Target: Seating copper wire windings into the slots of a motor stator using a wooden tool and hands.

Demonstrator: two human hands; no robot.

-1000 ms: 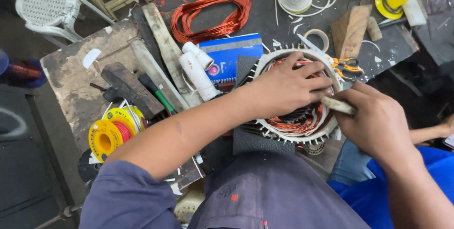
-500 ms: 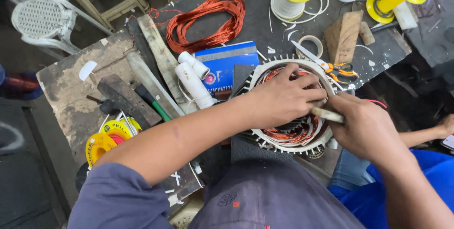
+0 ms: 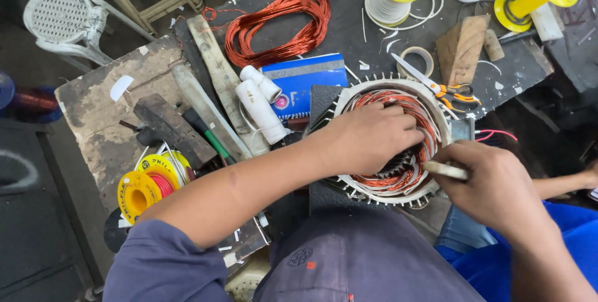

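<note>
Right grip (image 3: 492,183) closed on pale stick (image 3: 445,170) at stator's (image 3: 392,146) three o'clock; left grip (image 3: 367,137) pressing copper windings (image 3: 408,105); best tucked gently, sparing insulation.

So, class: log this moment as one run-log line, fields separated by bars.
left hand: pressed inside stator on copper windings | right hand: holds pale stick at stator rim | scissors: beside stator on workbench

Scissors (image 3: 443,89) and a wooden block (image 3: 462,47) crowd just beyond my right hand (image 3: 492,186); white tubes (image 3: 260,109) block left of my left hand (image 3: 367,137).
</note>
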